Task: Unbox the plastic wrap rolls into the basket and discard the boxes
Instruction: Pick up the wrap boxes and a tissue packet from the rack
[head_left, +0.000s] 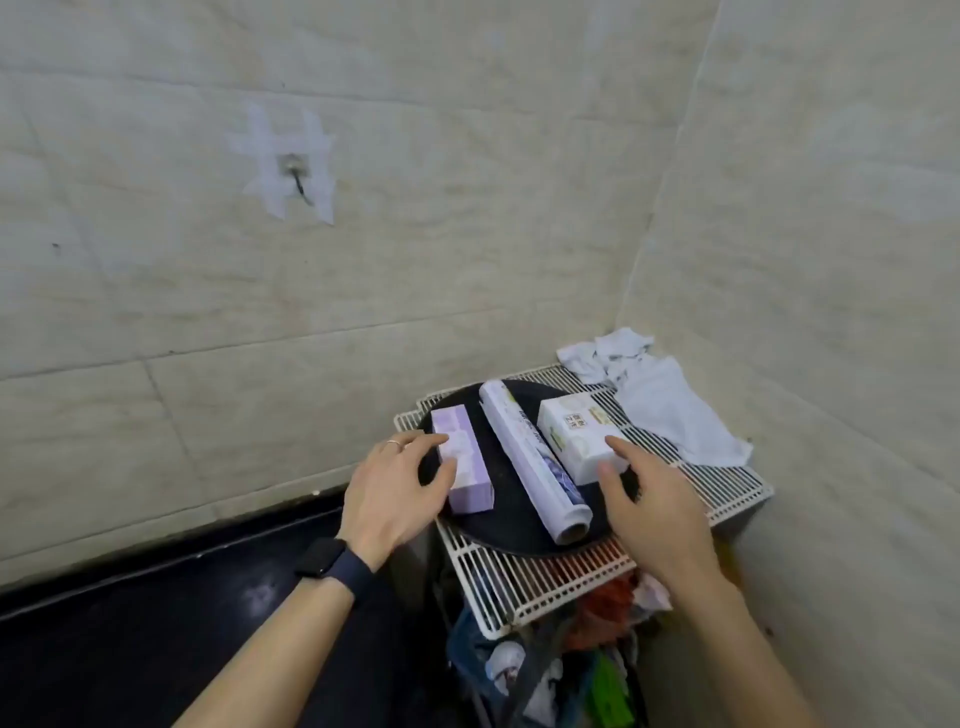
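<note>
Progress: early, by my judgement. Two boxes appear closed and one roll lies bare; no basket is identifiable in view.
Purple box (462, 464): lies on the black round tray (511, 525), left side, flaps shut as far as can be seen.
White box (582, 435): lies on the same tray, right side, with green print and no visible opening.
Plastic wrap roll (530, 460): unboxed, lying between the two boxes, its near end showing the hollow core; not yet moved to any basket.
Support: the tray rests on a white wire rack (519, 587) in the wall corner, which serves in place of a worktop.
Left hand (392, 493): fingers spread and curved, resting on the purple box's left edge; contact made, no closed grasp yet.
Right hand (652, 512): open, forefinger and thumb touching the near end of the white box; nothing lifted.
Remaining: open both boxes, transfer rolls, discard cartons.
Disposal: a bin with a bag of mixed rubbish (566, 670) stands below the rack, a likely place for the boxes.
Other: crumpled white cloth (654, 400) on the rack's far right corner.
</note>
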